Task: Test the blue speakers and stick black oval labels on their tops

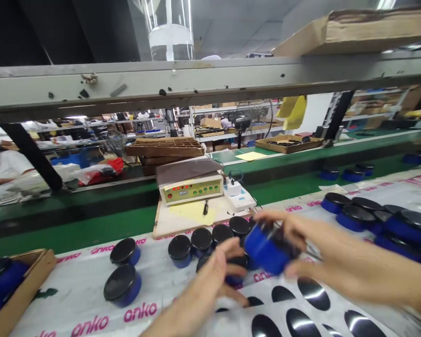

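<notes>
My right hand (pixel 323 257) grips a short blue cylinder (pixel 268 248), which is tilted and smeared by motion. Just left of it is my left hand (pixel 214 276), its fingers apart and curved, with nothing visibly held. Behind the left fingers stand blue cylinders with glossy black tops, partly hidden; one black-topped cylinder (pixel 180 250) shows fully to their left. Under my hands lies a white sheet with glossy black discs (pixel 314 292). Two more black-topped cylinders (pixel 122 284) stand apart on the left.
More black-topped cylinders (pixel 356 217) crowd the right side, and a cardboard box (pixel 28 290) holds others at left. A control box (pixel 192 189) with lit buttons sits on a board behind. A metal shelf beam (pixel 203 77) crosses above the green conveyor (pixel 101 222). A person (pixel 9 161) sits far left.
</notes>
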{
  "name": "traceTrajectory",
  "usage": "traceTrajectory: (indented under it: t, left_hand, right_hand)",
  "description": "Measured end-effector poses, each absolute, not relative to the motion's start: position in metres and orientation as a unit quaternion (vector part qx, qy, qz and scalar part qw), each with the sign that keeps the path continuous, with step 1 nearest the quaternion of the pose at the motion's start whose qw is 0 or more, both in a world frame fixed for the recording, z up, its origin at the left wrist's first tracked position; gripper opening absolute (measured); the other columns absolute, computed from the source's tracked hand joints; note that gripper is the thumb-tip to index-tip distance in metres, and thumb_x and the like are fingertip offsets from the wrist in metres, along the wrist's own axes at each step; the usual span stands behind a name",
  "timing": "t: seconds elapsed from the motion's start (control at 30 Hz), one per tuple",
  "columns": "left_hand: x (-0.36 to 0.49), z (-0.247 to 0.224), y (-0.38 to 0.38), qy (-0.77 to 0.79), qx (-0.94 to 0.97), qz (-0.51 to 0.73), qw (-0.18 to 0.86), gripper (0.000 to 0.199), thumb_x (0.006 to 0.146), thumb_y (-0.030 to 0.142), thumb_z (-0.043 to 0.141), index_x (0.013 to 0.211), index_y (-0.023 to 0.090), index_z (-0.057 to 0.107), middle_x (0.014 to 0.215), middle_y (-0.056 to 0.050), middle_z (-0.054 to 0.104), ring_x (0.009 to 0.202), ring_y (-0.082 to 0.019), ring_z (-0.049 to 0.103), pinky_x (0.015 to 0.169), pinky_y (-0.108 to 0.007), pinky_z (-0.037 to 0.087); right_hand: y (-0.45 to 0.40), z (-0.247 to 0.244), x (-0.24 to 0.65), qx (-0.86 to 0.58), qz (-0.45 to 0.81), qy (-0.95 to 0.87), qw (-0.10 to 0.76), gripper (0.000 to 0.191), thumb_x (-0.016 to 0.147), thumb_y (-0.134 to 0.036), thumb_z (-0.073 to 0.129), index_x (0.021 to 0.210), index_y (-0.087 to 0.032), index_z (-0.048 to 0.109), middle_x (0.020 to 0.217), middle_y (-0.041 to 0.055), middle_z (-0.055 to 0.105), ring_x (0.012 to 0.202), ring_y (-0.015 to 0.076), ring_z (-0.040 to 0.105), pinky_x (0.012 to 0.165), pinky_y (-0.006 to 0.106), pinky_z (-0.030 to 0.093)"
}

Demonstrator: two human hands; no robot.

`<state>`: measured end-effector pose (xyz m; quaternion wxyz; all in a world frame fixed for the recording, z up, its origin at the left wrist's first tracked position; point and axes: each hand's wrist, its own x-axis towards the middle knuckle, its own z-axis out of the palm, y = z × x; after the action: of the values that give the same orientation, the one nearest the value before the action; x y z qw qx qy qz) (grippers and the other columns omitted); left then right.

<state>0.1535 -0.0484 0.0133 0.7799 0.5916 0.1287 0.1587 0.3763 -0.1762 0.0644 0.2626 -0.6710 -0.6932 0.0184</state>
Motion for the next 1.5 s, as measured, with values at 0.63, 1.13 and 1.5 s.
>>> traceTrajectory:
  t: [0.63,1.13,1.5]
  left_hand:
    - [0.137,0.035,-0.062,0.051,0.465,0.182,0.865,0.049,0.077,0.038,0.072,0.118,0.017,0.057,0.103,-0.012,0.066,0.101,-0.030,0.063,0.088,-0.043,0.051]
    - [0.137,0.031,-0.059,0.095,0.635,0.264,0.720,0.052,0.076,0.058,0.065,0.108,0.017,0.055,0.099,-0.007,0.062,0.091,-0.022,0.057,0.078,-0.031,0.044]
    - [0.129,0.032,-0.070,0.212,0.741,0.256,0.583,0.074,0.061,0.062,0.075,0.119,0.025,0.046,0.113,-0.008,0.060,0.099,-0.027,0.058,0.084,-0.034,0.045]
  right_hand:
    - [-0.185,0.048,0.285,-0.556,-0.193,-0.724,0.361,0.028,0.101,-0.030,0.033,0.085,-0.020,0.054,0.063,-0.0033,0.060,0.053,0.0095,0.058,0.050,0.022,0.039]
    - [-0.191,0.042,0.290,-0.613,-0.048,-0.714,0.333,0.037,0.098,-0.043,0.037,0.070,-0.023,0.051,0.060,-0.0059,0.057,0.053,0.0084,0.055,0.053,0.019,0.041]
    - [-0.191,0.035,0.292,-0.649,0.037,-0.690,0.319,0.024,0.088,-0.019,0.053,0.065,-0.022,0.048,0.060,-0.0061,0.057,0.056,0.0097,0.057,0.051,0.019,0.040]
